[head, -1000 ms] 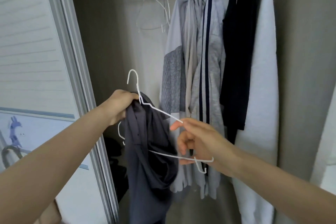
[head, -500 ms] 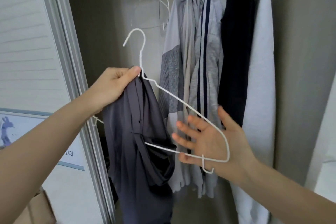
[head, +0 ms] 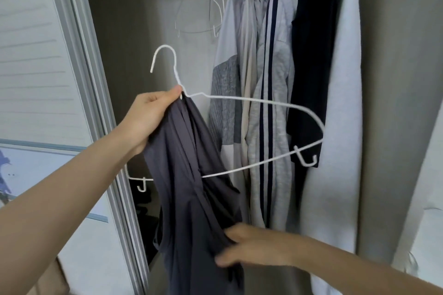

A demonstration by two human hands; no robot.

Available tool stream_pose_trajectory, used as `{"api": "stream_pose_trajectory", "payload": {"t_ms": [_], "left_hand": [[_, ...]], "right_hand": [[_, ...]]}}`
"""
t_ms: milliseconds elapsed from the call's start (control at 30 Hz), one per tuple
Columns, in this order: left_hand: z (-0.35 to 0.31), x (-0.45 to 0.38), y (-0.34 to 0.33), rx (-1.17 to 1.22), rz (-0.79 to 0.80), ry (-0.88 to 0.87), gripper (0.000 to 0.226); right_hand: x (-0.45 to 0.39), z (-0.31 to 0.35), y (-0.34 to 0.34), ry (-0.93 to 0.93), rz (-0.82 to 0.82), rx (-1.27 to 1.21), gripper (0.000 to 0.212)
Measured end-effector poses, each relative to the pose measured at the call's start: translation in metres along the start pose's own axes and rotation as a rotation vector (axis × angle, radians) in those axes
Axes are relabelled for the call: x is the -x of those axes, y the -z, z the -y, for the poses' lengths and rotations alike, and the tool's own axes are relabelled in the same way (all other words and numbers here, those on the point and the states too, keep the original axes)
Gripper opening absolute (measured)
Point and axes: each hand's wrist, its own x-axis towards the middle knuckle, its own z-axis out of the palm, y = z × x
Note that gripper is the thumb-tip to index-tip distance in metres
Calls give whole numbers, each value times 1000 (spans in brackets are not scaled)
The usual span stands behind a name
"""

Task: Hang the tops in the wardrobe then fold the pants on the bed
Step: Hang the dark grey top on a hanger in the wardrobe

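Nearest, the grey top (head: 191, 175) is touched low down by the blurred right hand (head: 249, 245); its grip cannot be told. Higher, top and hanger (head: 251, 99) are pinched together by the left hand (head: 149, 116). Behind, clothes (head: 275, 79) are hung in the wardrobe (head: 134, 55).

Soft, dim daylight fills the view, the wardrobe's recessed interior (head: 124, 31) sinks into shadow, the right hand (head: 251, 246) smears with motion blur, and wide-angle distortion bends the edges.

Two bare forearms reach in from the near edge. Neither shows a sleeve, watch, bracelet or ring. The left hand (head: 149, 118) and the right hand (head: 254, 245) wear no gloves; the right one is blurred.
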Motion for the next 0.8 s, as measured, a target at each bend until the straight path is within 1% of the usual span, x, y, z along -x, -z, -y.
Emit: {"api": "stream_pose_trajectory", "payload": {"t_ms": [33,67,100,167,267,300,400,567,633,667,700,733,800], "left_hand": [[5,0,7,-69,-19,-4,44],[10,1,14,-179,-29,-25,49],[17,3,21,-299,-29,-55,56],[28,7,34,-483,-12,-106,60],[40,11,48,-642,16,-148,61],[43,12,50,-695,22,-170,61],[49,16,43,-788,44,-219,60],[50,22,8,-644,147,-253,60],[50,25,-6,-602,179,-265,59],[50,28,-11,-575,197,-265,60],[50,30,-15,-548,216,-266,63],[51,33,-17,-527,229,-272,65],[51,39,-18,-497,230,-267,65]], "right_hand": [[3,-9,5,23,-37,309,24],[8,-16,12,44,-92,571,23],[12,-21,20,55,-154,741,25],[22,-26,40,34,-260,866,26],[32,-29,70,34,-395,960,36],[34,-26,78,46,-454,990,36],[36,-13,90,139,-617,963,27],[22,22,86,357,-685,552,40],[14,32,82,400,-722,483,35],[12,33,80,389,-751,478,30],[11,34,81,331,-788,491,30],[12,33,82,226,-819,525,33],[17,35,86,-108,-801,654,46]]}}
